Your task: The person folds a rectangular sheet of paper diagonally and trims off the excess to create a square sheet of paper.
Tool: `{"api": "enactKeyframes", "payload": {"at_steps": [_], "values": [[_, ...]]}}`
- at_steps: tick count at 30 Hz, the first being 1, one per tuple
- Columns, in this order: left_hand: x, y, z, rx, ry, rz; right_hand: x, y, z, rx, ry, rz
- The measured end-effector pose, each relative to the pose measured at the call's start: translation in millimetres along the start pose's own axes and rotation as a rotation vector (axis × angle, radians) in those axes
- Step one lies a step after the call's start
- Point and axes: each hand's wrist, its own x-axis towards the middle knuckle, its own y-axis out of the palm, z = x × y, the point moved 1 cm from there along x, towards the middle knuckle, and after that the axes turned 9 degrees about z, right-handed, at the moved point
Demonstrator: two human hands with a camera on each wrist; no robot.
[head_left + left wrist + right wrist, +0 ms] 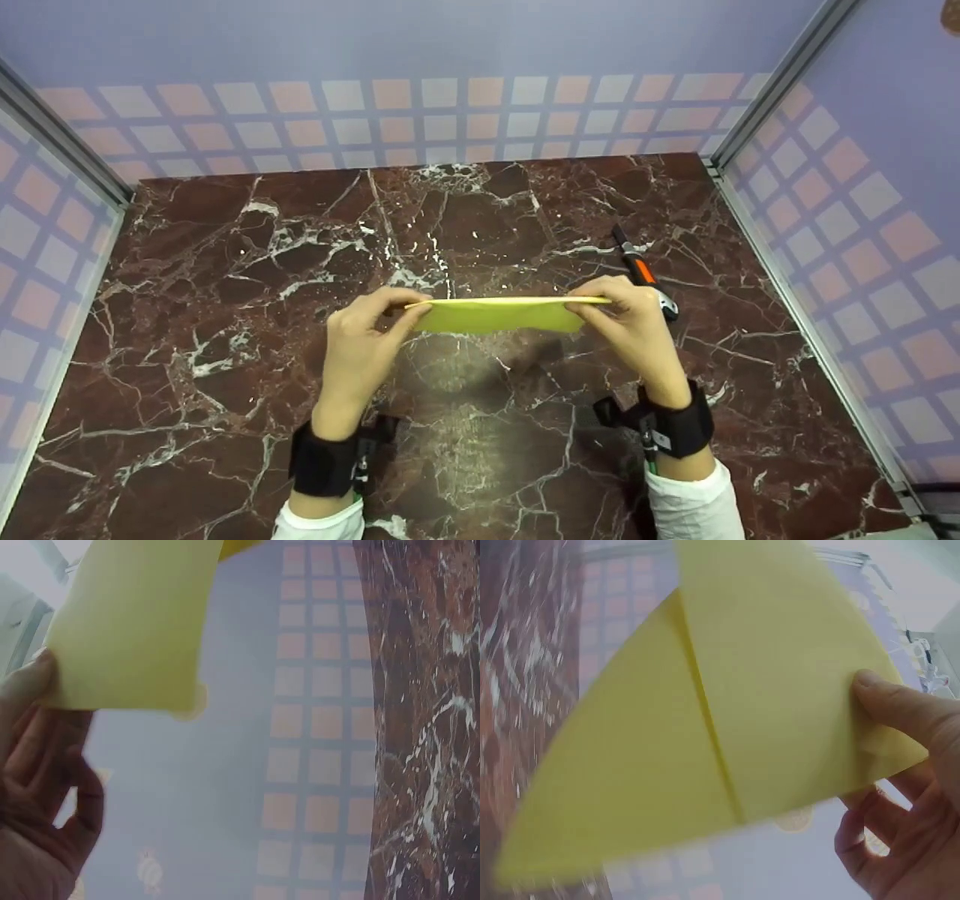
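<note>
A folded sheet of yellow paper (pixel 499 315) is held up above the table, seen nearly edge-on in the head view. My left hand (pixel 364 341) pinches its left end between thumb and fingers. At the opposite end my right hand (pixel 630 322) pinches it the same way. In the left wrist view the paper (pixel 135 630) looks flat with a straight lower edge. The right wrist view shows a slanting flap on the paper (pixel 780 712), with a dark fold line and a pointed corner hanging toward the lower left. The right thumb (pixel 900 705) presses on its face.
A slim black tool (pixel 641 274) with an orange section and a silvery end lies on the table beyond my right hand. The table (pixel 225 360) has a dark red marbled top. Checked panels (pixel 450 97) in metal frames stand along its back and both sides.
</note>
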Motion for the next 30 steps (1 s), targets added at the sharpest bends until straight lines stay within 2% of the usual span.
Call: {"api": "enactKeyframes", "payload": {"at_steps": [3,7,11,14,17,20,24,30], "values": [[-0.1,0.3,-1.6,0.159,0.021,0.099,-0.3,2.4,2.7,0.106,0.068,0.003],[-0.5,14.1,-8.9,0.356,0.131,0.192,0.7,12.3,8.4,0.181,0.139,0.017],[-4.5,35.9,-13.1,0.384,0.201,0.297,1.6,27.1,17.8,0.23,0.153,0.051],[-7.8,49.1,-9.7,0.368,0.24,0.328,1.2,35.5,25.7,0.214,0.127,0.068],[-9.2,57.1,-3.6,0.372,0.291,0.287,0.2,38.4,30.0,0.147,0.096,0.076],[-9.6,61.3,-0.5,0.4,0.341,0.191,-1.0,38.3,30.1,0.086,0.073,0.073],[-10.0,63.7,-0.3,0.441,0.376,0.086,-1.9,38.6,28.0,0.071,0.046,0.05],[-9.8,62.3,-1.6,0.397,0.389,0.061,-2.2,38.6,25.0,0.09,0.031,0.025]]}}
